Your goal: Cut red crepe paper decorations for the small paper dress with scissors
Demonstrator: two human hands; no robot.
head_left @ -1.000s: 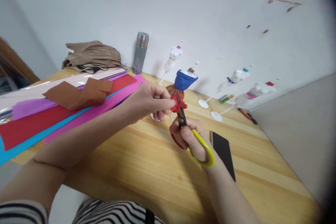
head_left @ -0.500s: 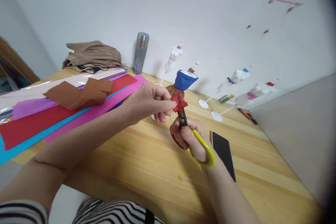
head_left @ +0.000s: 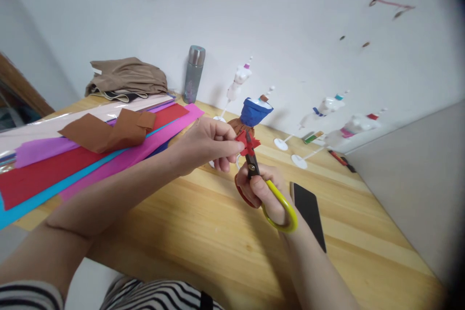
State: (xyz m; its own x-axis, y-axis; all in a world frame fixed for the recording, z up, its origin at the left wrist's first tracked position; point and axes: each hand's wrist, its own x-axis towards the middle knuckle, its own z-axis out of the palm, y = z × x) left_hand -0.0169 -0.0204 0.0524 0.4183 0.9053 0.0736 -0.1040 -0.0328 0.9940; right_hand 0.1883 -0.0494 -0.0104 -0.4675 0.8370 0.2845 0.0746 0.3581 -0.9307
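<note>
A small red piece of crepe paper (head_left: 254, 143), with a jagged outline, is pinched between the thumb and fingers of my left hand (head_left: 214, 143). My right hand (head_left: 267, 191) grips scissors (head_left: 282, 206) with a yellow-green handle loop, a red loop and dark blades. The blades point away from me and lie at the red paper; their tips are partly hidden by it. Just behind stands a mini mannequin with a blue paper top (head_left: 256, 112) and a brown skirt (head_left: 241, 127), partly covered by my hands.
Strips of coloured paper (head_left: 39, 177) and a folded brown piece (head_left: 103, 133) lie at the left, below brown cloth (head_left: 131, 75). A flask (head_left: 194, 75) and white mannequins (head_left: 241, 75) stand along the wall. A black phone (head_left: 308, 213) lies right of my right hand.
Both hands keep nearly the same pose, scissors still at the red paper. The scissor blades and paper have barely shifted; the whole view has moved slightly.
</note>
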